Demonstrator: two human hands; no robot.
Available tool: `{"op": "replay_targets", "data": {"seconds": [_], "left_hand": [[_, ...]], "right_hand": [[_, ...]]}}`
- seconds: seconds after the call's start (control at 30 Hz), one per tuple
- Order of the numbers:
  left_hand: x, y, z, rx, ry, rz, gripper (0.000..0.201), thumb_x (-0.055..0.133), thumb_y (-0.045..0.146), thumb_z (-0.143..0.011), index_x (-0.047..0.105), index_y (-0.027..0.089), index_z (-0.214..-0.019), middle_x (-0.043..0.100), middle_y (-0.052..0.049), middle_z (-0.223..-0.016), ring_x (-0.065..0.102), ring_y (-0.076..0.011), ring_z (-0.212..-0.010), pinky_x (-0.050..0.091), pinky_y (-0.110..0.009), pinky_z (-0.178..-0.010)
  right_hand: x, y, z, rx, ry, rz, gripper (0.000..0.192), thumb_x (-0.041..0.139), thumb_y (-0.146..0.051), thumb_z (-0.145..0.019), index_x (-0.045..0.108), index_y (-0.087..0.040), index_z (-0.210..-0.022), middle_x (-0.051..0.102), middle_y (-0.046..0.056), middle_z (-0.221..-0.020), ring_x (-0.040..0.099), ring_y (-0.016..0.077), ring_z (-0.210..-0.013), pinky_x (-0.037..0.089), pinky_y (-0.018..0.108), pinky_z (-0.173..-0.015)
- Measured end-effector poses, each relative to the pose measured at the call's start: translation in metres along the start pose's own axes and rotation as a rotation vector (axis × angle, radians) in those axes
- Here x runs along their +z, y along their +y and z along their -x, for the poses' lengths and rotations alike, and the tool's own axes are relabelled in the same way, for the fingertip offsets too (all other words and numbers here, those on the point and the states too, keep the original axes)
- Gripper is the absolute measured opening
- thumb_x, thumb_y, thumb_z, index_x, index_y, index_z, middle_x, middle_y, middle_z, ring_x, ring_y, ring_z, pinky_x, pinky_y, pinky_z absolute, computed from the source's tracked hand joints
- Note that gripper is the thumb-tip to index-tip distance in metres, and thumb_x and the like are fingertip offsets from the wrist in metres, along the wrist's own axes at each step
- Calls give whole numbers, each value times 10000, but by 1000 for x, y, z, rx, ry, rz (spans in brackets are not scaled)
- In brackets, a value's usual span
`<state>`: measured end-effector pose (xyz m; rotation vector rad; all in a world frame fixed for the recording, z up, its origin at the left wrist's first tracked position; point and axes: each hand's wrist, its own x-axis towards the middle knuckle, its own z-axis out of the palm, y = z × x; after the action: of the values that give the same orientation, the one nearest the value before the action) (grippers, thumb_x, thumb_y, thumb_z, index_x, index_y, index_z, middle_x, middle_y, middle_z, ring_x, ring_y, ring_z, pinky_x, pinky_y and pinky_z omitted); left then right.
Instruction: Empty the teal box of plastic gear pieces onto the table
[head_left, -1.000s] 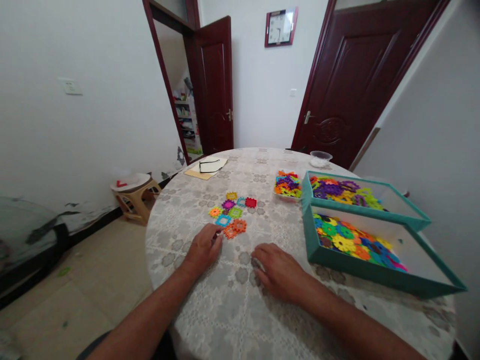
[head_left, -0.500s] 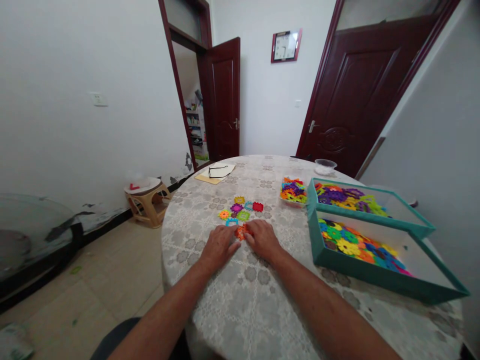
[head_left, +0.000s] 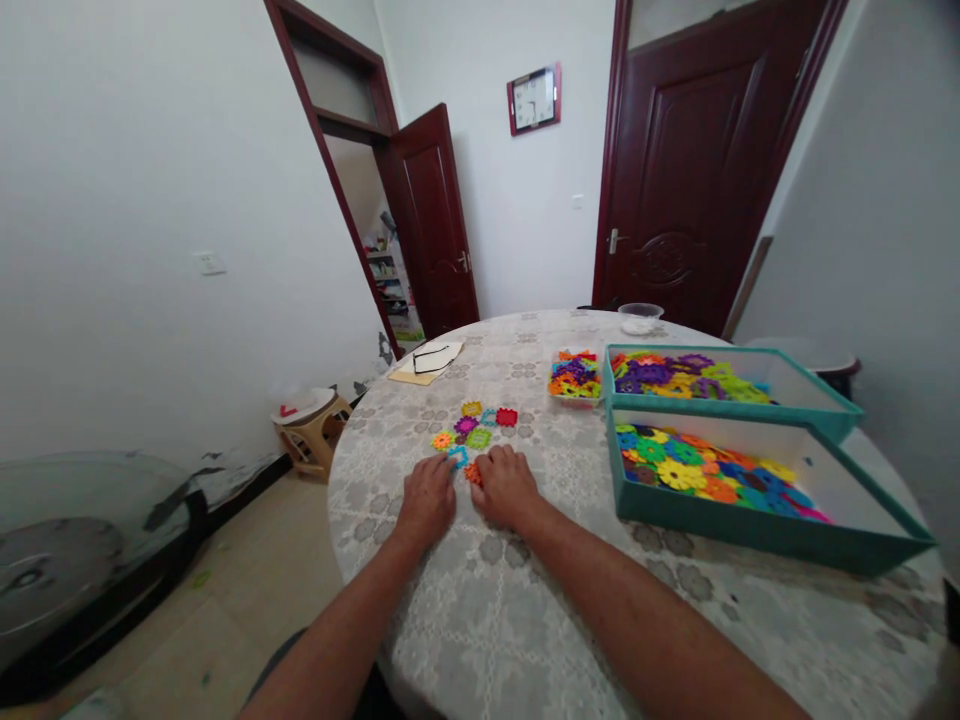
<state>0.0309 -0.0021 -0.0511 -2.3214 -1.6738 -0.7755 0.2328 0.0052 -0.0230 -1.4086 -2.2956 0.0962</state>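
Orange piece [head_left: 470, 475] between my two hands

The orange piece lies flat on the worktop [head_left: 480, 630], in the gap between my left hand [head_left: 430, 493] and my right hand [head_left: 506, 487]. My right hand is nearer. Its fingers curl down over one side of the piece and hide it, so I can't tell if they pinch it or just rest there. I also can't tell which way the piece is longest.

My left hand is palm down, with bent fingers, and their tips are right by the blue piece [head_left: 462, 457]. I can't see if they hold it. The blue piece is just past the orange one, a bit to the left. The green piece [head_left: 478, 438] is a little farther away.

Both my arms reach forward and lean in toward each other. My wrists are low, close to the cloth.
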Motion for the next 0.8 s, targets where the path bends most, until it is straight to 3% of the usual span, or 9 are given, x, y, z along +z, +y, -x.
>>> {"op": "replay_targets", "data": {"seconds": [0.17,0.37,0.6,0.7,0.8], "left_hand": [[-4,4,-1,-17,-23,-41,332,519,105,-886,668,194,-1169,645,-148,-1329,574,-305,-1272,466,-517,-1083],[-13,8,-3,21,-66,6,198,515,167,-908,646,209,-1050,668,-141,-1284,602,-304,-1239,478,-516,-1059],[-13,5,-3,55,-75,97,228,524,214,-927,645,223,-1120,691,-133,-1276,625,-294,-1229,481,-525,-1076],[-14,4,-1,32,-70,179,322,535,246,-943,601,213,-1257,678,-138,-1295,630,-290,-1234,490,-522,-1090],[-16,6,0,22,-82,309,467,511,243,-973,472,201,-1436,609,-157,-1401,619,-266,-1278,488,-500,-1123]], "right_hand": [[-3,14,2,29,20,-12,305,651,-303,-856,657,-160,-1127,616,174,-1159,494,331,-1157,391,470,-987],[-3,25,3,33,57,-56,329,662,-339,-867,656,-168,-1148,611,170,-1180,490,330,-1174,386,469,-1002],[0,26,-5,-13,102,-183,342,638,-353,-926,635,-169,-1214,595,133,-1173,530,278,-1135,435,408,-981],[1,22,-8,-88,97,-242,435,642,-384,-947,579,-183,-1327,570,115,-1239,540,237,-1137,449,357,-973],[3,16,-10,-172,59,-265,423,673,-402,-939,595,-202,-1304,580,104,-1243,540,238,-1146,445,364,-983]]}}
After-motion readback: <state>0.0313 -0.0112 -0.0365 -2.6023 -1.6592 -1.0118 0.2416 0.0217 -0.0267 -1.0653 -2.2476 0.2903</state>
